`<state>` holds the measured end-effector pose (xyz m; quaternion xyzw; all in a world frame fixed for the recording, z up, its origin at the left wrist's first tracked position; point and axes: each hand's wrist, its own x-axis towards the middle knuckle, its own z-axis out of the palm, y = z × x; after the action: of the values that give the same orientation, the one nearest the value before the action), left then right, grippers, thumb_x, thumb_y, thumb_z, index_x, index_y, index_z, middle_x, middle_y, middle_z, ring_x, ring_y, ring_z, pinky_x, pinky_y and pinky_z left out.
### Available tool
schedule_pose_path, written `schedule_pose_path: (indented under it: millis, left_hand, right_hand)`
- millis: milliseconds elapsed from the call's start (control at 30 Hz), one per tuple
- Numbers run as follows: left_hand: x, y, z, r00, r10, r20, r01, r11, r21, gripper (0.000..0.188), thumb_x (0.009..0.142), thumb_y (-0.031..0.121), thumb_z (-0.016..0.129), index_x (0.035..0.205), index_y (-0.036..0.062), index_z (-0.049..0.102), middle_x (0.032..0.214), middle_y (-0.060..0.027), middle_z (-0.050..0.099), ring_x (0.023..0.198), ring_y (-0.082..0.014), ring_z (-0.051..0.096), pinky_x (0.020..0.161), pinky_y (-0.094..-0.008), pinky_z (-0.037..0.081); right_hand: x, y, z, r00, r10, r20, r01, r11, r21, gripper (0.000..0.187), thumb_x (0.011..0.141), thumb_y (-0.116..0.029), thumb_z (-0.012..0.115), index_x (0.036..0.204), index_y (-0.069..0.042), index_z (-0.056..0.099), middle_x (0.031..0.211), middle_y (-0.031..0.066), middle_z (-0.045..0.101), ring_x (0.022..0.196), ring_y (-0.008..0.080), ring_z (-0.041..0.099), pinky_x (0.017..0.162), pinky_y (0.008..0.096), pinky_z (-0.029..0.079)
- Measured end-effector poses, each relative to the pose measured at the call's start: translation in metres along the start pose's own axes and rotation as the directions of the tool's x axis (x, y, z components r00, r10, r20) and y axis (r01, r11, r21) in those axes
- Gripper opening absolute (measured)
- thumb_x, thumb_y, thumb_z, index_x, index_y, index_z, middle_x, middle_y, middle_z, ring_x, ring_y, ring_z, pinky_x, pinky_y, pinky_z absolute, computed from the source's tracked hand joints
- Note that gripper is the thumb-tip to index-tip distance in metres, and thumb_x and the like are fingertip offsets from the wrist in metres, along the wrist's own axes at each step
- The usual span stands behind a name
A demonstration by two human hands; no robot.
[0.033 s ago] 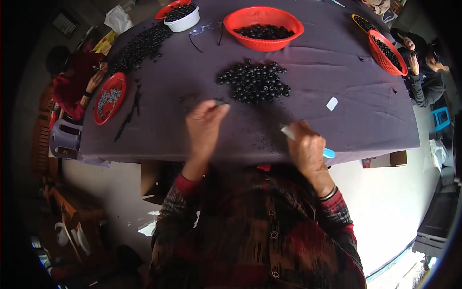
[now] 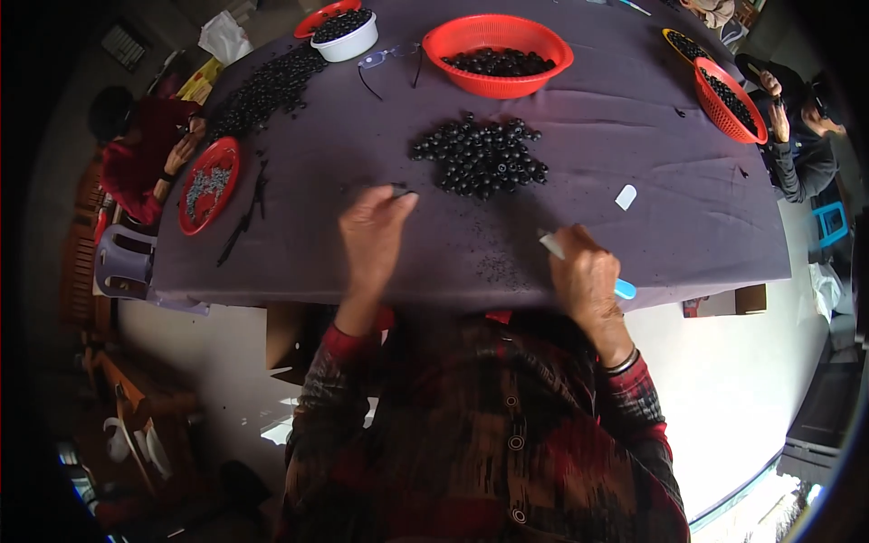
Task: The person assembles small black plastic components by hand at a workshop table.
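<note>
My left hand (image 2: 371, 237) is closed in a pinch, with a small black piece (image 2: 399, 189) between thumb and fingertips. The piece is too small and blurred to make out its exact kind. My right hand (image 2: 587, 271) is wrapped round a small knife with a blue handle end (image 2: 625, 289); its pale front part (image 2: 549, 244) points toward the left hand. Beyond both hands lies a pile of round black bead-like pieces (image 2: 480, 156), some showing a hole. Dark crumbs (image 2: 496, 265) are scattered on the cloth between the hands.
Purple-grey cloth (image 2: 344, 136) covers the table. A red basket (image 2: 498, 86) of black pieces stands beyond the pile, with glasses (image 2: 389, 59) beside it. A white tab (image 2: 625, 196) lies at right. People work at both sides, near a red tray (image 2: 220, 204) and another red basket (image 2: 724, 107).
My left hand has shifted slightly left, and my right hand slightly right, so they are a little farther apart. Both keep their hold.
</note>
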<state>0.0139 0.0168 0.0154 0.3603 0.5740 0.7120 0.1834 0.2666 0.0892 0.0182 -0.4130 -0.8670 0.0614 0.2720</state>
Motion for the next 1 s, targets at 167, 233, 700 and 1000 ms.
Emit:
schedule_pose_path:
  millis: [167,233,700,1000]
  left_hand:
    - [0.039,-0.011,-0.054,0.988,0.152,0.008,-0.128,0.805,0.58,0.022,0.077,0.009,0.075,0.092,-0.0051,0.065,0.077,-0.0018,0.063,0.071,-0.0068,0.055,0.065,-0.0226,0.046]
    - [0.047,-0.02,-0.065,0.991,0.137,-0.002,-0.1,0.736,0.67,0.021,0.077,0.008,0.074,0.092,-0.0046,0.066,0.079,-0.0046,0.062,0.07,-0.0093,0.056,0.065,-0.0238,0.046]
    - [0.037,-0.026,0.023,0.839,0.198,0.506,-0.507,0.622,0.597,0.03,0.071,0.0,0.07,0.1,0.0009,0.06,0.097,-0.0099,0.057,0.089,-0.0279,0.059,0.077,-0.0331,0.047]
    - [0.047,-0.036,0.017,0.876,0.094,0.474,-0.392,0.711,0.584,0.026,0.073,0.004,0.073,0.096,0.0,0.062,0.091,-0.0079,0.058,0.081,-0.0211,0.06,0.07,-0.0316,0.049]
  right_hand:
    - [0.009,0.024,0.003,0.985,0.162,0.063,-0.164,0.986,0.02,0.023,0.08,-0.019,0.066,0.093,-0.006,0.053,0.081,0.0154,0.065,0.074,0.0374,0.063,0.06,0.0439,0.049]
    - [0.009,0.027,0.006,0.984,0.159,0.086,-0.161,0.987,0.027,0.029,0.081,-0.022,0.067,0.099,-0.006,0.051,0.082,0.0163,0.066,0.075,0.0375,0.064,0.062,0.0437,0.05]
    - [0.01,0.027,0.005,0.985,0.146,0.086,-0.153,0.986,0.072,0.028,0.079,-0.02,0.067,0.097,-0.005,0.051,0.088,0.0137,0.066,0.076,0.0369,0.064,0.063,0.0444,0.051]
    - [0.01,0.03,0.005,0.988,0.138,0.073,-0.143,0.988,0.064,0.027,0.081,-0.022,0.067,0.096,-0.006,0.051,0.085,0.0126,0.066,0.075,0.0359,0.064,0.062,0.0423,0.051]
